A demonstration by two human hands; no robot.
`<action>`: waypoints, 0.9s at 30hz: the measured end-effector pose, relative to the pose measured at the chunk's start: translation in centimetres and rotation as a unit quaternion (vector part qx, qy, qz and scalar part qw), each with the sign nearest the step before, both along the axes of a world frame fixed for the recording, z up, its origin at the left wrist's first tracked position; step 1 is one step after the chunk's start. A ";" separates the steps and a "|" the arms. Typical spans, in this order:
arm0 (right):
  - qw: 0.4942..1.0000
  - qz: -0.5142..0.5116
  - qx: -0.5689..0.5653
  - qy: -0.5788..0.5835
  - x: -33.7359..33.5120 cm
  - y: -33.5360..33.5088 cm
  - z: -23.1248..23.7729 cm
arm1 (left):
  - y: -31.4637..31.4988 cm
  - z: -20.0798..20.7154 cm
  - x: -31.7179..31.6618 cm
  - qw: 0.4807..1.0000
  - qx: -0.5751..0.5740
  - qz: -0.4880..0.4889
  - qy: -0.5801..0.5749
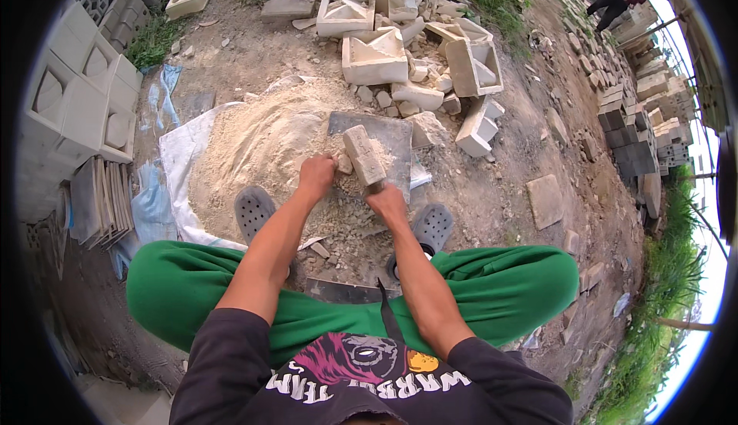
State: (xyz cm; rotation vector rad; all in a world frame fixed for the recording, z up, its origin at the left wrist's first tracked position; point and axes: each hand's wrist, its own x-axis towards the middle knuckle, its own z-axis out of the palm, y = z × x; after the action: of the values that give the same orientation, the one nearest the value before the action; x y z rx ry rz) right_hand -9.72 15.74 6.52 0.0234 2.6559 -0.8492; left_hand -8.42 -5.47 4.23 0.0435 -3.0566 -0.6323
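Observation:
My right hand (389,203) is closed round the short handle of a dust-coated mallet (364,154). Its long blocky head lies over a grey slab (398,136) on the ground. Just left of the mallet head, my left hand (317,174) has its fingers closed on a small pale chunk of broken block (344,164). Crushed bits and powder surround both hands. A heap of pale sandy powder (257,136) spreads left of the slab, on a white sheet (181,148).
Broken cream-coloured blocks (374,57) and rubble lie beyond the slab. Decorative blocks (73,94) are stacked at the left, above leaning thin boards (108,202). Grey blocks (626,136) stand at the right. A flat stone (545,201) lies nearer. Far right, another person (619,0) is bending.

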 end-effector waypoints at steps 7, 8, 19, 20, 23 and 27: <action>1.000 -0.012 -0.019 -0.011 -1.4 -2.1 5.6 | -1.2 -1.8 0.3 0.999 -0.033 0.017 -0.010; 0.999 -0.012 -0.036 0.004 -1.7 -2.1 5.6 | -0.8 -1.5 0.0 0.999 -0.044 0.023 -0.013; 0.996 -0.015 0.049 -0.073 -0.4 -1.0 1.5 | -0.2 0.2 0.1 0.999 0.009 0.031 -0.030; 0.996 -0.013 0.053 -0.070 -0.8 -0.6 1.5 | 0.6 0.8 0.1 0.997 0.009 0.038 -0.063; 0.996 -0.030 0.040 -0.078 -1.6 -0.5 2.0 | 2.8 2.3 0.2 0.992 0.001 0.089 -0.084; 0.998 -0.063 -0.015 -0.015 -1.6 -0.6 2.4 | 2.6 1.6 0.4 0.990 0.039 0.105 -0.089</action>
State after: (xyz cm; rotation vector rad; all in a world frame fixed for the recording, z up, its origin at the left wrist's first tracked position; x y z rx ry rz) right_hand -11.30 15.17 8.96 0.1971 2.6363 -0.9206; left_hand -8.06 -2.89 5.87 0.4387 -3.1310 -0.7701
